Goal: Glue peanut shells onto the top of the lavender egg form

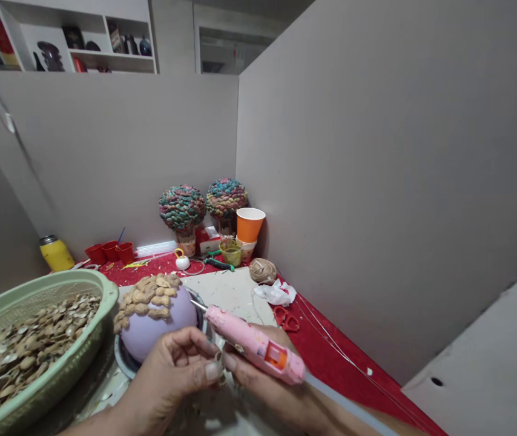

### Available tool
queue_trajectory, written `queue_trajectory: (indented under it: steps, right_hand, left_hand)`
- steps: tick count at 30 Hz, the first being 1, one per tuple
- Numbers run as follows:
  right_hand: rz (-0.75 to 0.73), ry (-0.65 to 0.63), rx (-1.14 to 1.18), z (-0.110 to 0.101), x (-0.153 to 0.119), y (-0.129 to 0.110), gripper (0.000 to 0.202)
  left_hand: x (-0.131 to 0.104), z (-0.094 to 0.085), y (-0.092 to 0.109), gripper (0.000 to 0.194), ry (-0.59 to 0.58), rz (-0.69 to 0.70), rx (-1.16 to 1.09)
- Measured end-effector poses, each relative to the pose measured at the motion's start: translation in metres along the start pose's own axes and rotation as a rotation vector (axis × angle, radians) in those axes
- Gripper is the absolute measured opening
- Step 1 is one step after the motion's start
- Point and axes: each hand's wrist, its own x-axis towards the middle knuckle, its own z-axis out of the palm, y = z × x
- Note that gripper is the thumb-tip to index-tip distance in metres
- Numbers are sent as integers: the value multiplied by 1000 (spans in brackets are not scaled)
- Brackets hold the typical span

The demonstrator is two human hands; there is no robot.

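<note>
A lavender ball [156,332], partly covered with peanut shells [147,293] on its upper left, rests in a round bowl [125,360]. My left hand [179,363] is in front of the ball, thumb and fingers pinched on a small peanut shell [220,363]. Close beside it, my right hand [263,375] holds a pink glue gun [244,336], its metal nozzle pointing left at the ball's side. A pale stick extends from the gun's rear. My right thumb comes near the pinched shell; whether it touches is unclear. The gun's handle is hidden.
A green basket [104,309] of peanut shells stands at left. Behind are two colourful shell-covered trees [182,207], orange cup [250,227], red cups [125,253], yellow bottle [56,254], pliers [220,264] and twine [263,270]. Red scissors [287,320] lie right, by a grey partition [376,181].
</note>
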Motion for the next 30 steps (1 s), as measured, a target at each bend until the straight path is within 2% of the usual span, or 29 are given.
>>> queue_trajectory:
  steps: [5, 10, 14, 18, 24, 30]
  right_hand:
    - [20, -19, 72, -2, 0, -2, 31]
    - [109, -66, 175, -3, -1, 6, 39]
    - [197, -66, 249, 0, -1, 12, 50]
    - [153, -39, 274, 0, 0, 13, 52]
    - [32, 3, 117, -4, -1, 11, 46]
    - [2, 11, 195, 4, 1, 0, 32]
  left_hand:
    - [1, -1, 0, 28, -52, -40, -40]
    - [0, 0, 2, 23, -113, -109, -122]
    - [-4, 5, 3, 23, -115, -99, -120]
    - [-7, 8, 6, 25, -55, -57, -75]
    - [-5, 5, 7, 30, 143, 96, 140]
    - [-3, 4, 3, 34, 161, 151, 180]
